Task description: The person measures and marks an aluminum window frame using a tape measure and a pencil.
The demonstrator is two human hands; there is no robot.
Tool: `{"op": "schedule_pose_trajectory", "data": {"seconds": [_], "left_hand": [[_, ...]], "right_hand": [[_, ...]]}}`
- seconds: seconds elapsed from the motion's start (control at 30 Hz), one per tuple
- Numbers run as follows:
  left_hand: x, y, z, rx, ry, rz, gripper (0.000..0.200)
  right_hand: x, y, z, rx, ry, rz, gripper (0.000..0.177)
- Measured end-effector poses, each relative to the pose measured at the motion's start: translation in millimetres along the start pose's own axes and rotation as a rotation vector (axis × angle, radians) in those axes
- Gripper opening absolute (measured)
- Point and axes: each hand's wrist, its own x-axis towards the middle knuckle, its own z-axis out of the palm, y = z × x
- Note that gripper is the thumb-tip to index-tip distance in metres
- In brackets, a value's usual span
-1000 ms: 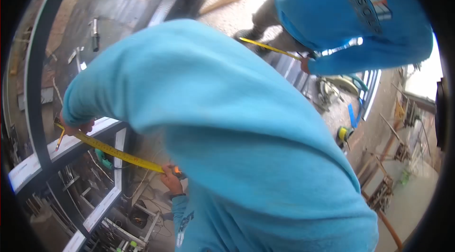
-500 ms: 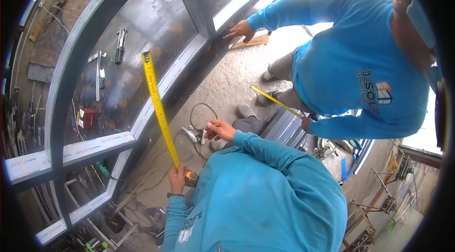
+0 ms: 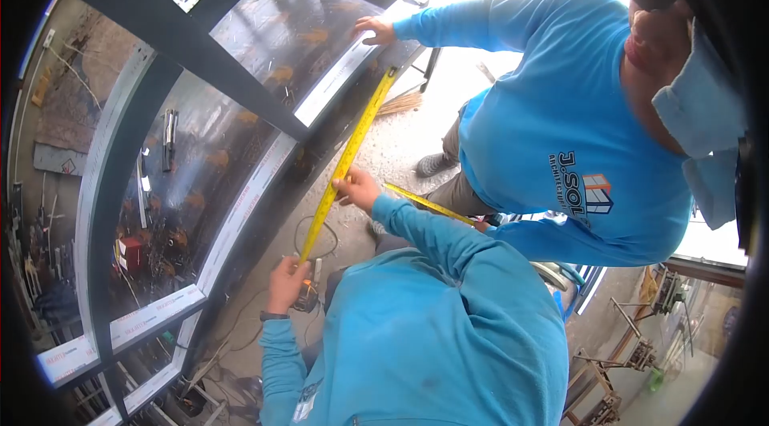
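Observation:
My left hand (image 3: 284, 286) is closed on a tape measure (image 3: 308, 295) with a dark and orange case, at the lower left. Its yellow blade (image 3: 350, 145) runs out stiff, up and to the right, the hooked end near the dark window frame (image 3: 276, 157). Partway along the blade, my right hand (image 3: 359, 189) has its fingers closed on the edge. The frame has white protective film on its bars and lies across a dark surface.
A co-worker in blue stands opposite, one hand (image 3: 375, 30) on the frame, the other near a second yellow tape (image 3: 428, 203). Tools and a red box (image 3: 128, 254) lie inside the frame. Cables trail over the floor; metal racks (image 3: 597, 382) stand at right.
The tape blade has swung to the right, its end now near the frame's right-hand side. My right hand has moved up onto the blade. The co-worker's hand has shifted along the frame.

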Motion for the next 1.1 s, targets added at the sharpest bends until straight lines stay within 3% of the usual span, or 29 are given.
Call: {"op": "schedule_pose_trajectory", "data": {"seconds": [0.2, 0.37, 0.47, 0.6, 0.67, 0.8, 0.83, 0.93, 1.1], "left_hand": [[-11, -13, -46, 0.209, 0.148, 0.101, 0.029], [9, -7, -70, 0.267, 0.161, 0.136, 0.025], [48, 0, -71, 0.298, 0.199, 0.184, 0.023], [83, 6, -69, 0.346, 0.242, 0.138, 0.027], [100, 6, -70, 0.355, 0.287, 0.125, 0.027], [108, 6, -67, 0.41, 0.395, 0.082, 0.027], [109, 13, -66, 0.403, 0.401, 0.059, 0.027], [122, -1, -65, 0.456, 0.439, 0.02, 0.027], [136, -8, -59, 0.454, 0.517, 0.075, 0.029]], "right_hand": [[122, -76, -76, 0.089, 0.444, -0.055, 0.028], [189, -96, -113, 0.145, 0.702, -0.181, 0.031], [198, -122, -121, -0.042, 0.79, -0.173, 0.031], [205, -140, -130, -0.003, 0.762, -0.217, 0.028], [211, -147, -134, -0.178, 0.798, -0.195, 0.03], [237, -138, -144, -0.09, 0.705, -0.134, 0.031], [234, -142, -144, -0.095, 0.681, -0.098, 0.042], [232, -147, -143, -0.093, 0.699, -0.054, 0.043], [243, -157, -152, -0.113, 0.738, -0.12, 0.034]]}}
